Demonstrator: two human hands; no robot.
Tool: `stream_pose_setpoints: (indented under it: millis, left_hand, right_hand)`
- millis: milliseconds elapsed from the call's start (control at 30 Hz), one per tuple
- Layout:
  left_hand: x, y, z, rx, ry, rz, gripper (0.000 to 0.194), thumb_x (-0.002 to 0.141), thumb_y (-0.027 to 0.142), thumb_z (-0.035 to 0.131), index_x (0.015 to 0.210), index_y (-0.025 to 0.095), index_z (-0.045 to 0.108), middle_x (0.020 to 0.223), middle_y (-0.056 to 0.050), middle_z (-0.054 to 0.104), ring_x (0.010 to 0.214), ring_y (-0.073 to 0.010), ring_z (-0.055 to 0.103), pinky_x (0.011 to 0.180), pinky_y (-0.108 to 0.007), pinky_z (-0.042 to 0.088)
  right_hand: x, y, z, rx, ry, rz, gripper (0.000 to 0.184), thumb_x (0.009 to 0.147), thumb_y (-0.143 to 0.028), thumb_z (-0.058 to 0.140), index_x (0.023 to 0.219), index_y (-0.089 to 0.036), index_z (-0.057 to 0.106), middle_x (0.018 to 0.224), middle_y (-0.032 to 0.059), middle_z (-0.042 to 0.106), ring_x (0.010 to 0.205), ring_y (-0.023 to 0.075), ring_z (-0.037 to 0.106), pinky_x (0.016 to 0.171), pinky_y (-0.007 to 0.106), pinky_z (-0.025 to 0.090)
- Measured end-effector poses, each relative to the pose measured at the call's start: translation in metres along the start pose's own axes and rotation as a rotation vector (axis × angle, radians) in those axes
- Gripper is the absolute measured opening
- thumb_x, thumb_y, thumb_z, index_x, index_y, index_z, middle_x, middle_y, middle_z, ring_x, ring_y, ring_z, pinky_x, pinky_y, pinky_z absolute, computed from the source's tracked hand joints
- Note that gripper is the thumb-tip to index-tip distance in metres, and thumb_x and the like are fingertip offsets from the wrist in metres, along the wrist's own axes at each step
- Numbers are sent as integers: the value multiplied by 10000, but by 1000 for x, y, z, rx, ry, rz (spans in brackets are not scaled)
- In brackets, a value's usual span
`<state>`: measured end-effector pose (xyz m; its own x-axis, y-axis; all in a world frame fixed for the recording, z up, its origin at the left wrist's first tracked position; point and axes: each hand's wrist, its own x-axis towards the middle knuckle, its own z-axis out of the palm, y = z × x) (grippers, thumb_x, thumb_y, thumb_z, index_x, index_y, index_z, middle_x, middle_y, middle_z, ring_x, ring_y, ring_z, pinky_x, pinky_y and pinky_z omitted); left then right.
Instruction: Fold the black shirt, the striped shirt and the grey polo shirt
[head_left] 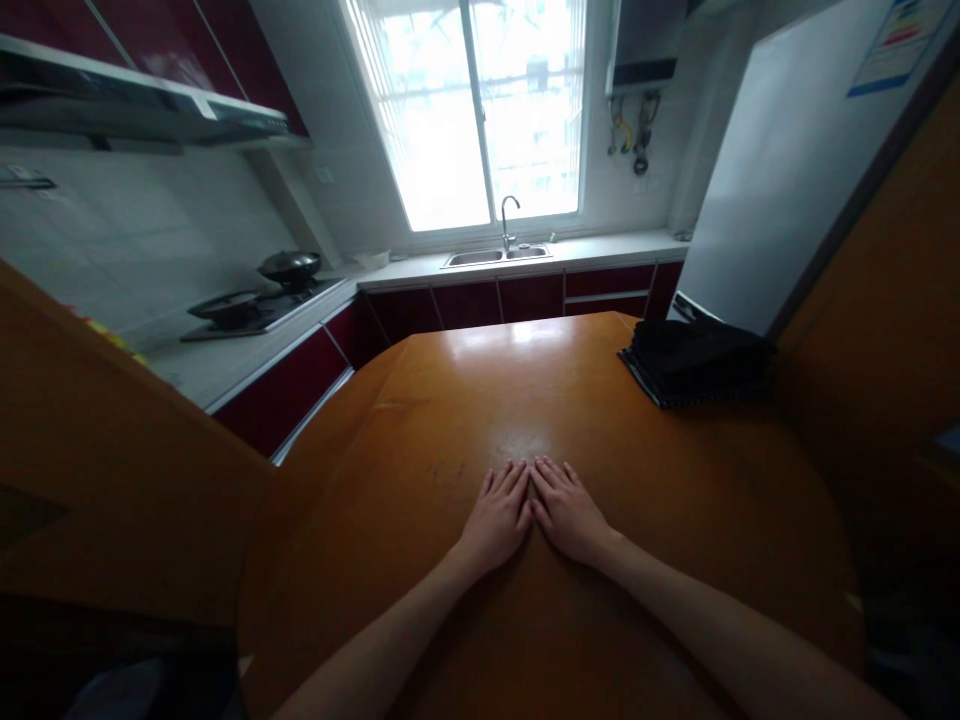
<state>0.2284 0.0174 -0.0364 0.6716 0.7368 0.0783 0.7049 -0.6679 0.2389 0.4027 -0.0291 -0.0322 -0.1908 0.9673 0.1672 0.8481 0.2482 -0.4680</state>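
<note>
Both of my hands rest palm down on a brown wooden table (360, 560). My left hand (498, 518) lies flat with its fingers stretched out, pointing away from me. Beside it, my right hand (567, 512) is flat too, and the two hands meet at the fingertips and thumbs. Neither one holds anything. A pile of folded dark cloth (697, 360) sits at the far right of the tabletop, well apart from my right hand.
A white refrigerator (795, 160) stands behind the cloth. Past the table runs a white counter (420, 268) with a sink (495, 256) and faucet (506, 222) under a bright window. At left, a lidded pan (289, 266) and a wok (225, 307) sit on a stove.
</note>
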Motion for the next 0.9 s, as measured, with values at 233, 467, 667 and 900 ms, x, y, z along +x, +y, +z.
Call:
stream_pose_setpoints:
  millis: [233,467,667,900]
  left_hand:
    - [0,1,-3,1,-14,-21,595,987,309,395,1566,200,312,1629,-52,288,1525,-235,195,1247,-483,151]
    - [0,3,-6,-6,-24,-26,602,986,320,396,1571,214,305,1631,-58,277,1522,-249,203,1241,-500,169]
    - [0,1,-4,-9,-10,-18,599,986,319,405,1570,230,307,1630,-56,285,1519,-247,216,1239,-504,173]
    - [2,1,-5,-11,-11,-18,591,987,297,408,1565,212,318,1624,-73,300,1518,-244,217,1236,-505,175]
  right_hand:
    - [0,-1,1,-14,-6,-3,603,943,-275,435,1523,-110,405,1593,141,350,1491,260,282,1230,476,161]
    - [1,2,7,-12,9,-11,603,946,-270,418,1532,-131,395,1593,118,358,1485,248,299,1229,469,179]
    - [2,2,5,-5,4,-7,602,942,-263,425,1529,-128,400,1595,121,351,1488,250,292,1230,472,168]
    - [1,2,1,80,45,-13,578,912,-243,480,1482,-145,475,1547,129,441,1459,257,350,1224,471,195]
